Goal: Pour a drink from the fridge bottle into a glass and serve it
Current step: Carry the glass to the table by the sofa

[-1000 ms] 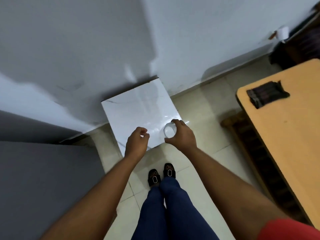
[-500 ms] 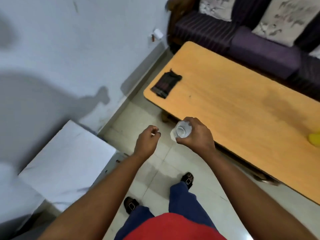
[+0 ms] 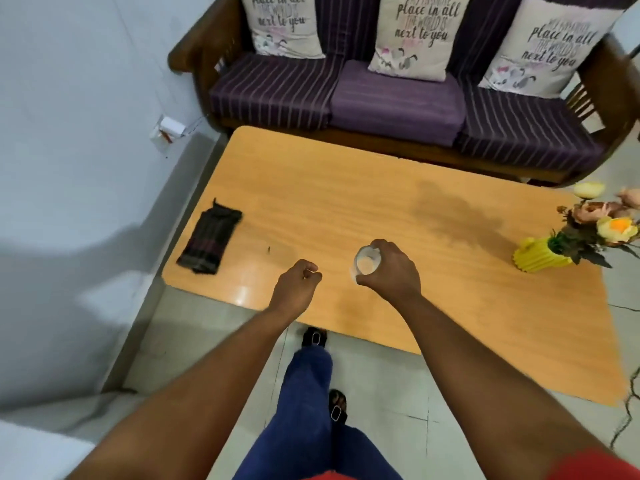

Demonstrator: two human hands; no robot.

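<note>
My right hand [image 3: 393, 271] is wrapped around a clear glass [image 3: 367, 263], seen from above, with its rim showing. It is held over the near part of the orange wooden table [image 3: 346, 209]. Whether the glass touches the tabletop I cannot tell. My left hand [image 3: 296, 289] hovers beside it to the left, fingers curled into a loose fist with nothing visible in it. No bottle is in view.
A dark folded cloth [image 3: 209, 237] lies at the table's left end. A yellow vase with flowers [image 3: 568, 244] stands at its right end. A purple sofa [image 3: 394, 98] with three cushions sits behind the table. The wall [image 3: 69, 133] runs along the left.
I have turned from the white block by the wall to face the table. Both hands now sit over the tabletop, the right one still carrying the glass.
</note>
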